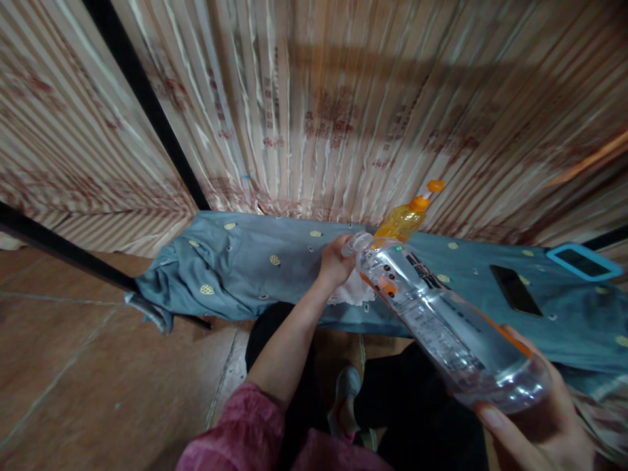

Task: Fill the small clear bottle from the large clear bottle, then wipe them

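Right hand (540, 418) gripped the tilted clear bottle (441, 327) by its base; left hand (336, 261) fingers pinched a white cloth (350, 294). Risk: mouth aimed low, so water could overshoot onto the blue bedsheet (245, 261).

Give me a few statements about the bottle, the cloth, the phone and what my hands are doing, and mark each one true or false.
1. The right hand holds a clear bottle by its base. True.
2. The left hand rests on a white cloth. True.
3. The clear bottle stands upright. False: it is tilted, neck towards the left hand.
4. The orange bottle lies on the floor. False: it sits at the back of the blue sheet.
5. A dark phone lies on the sheet. True.
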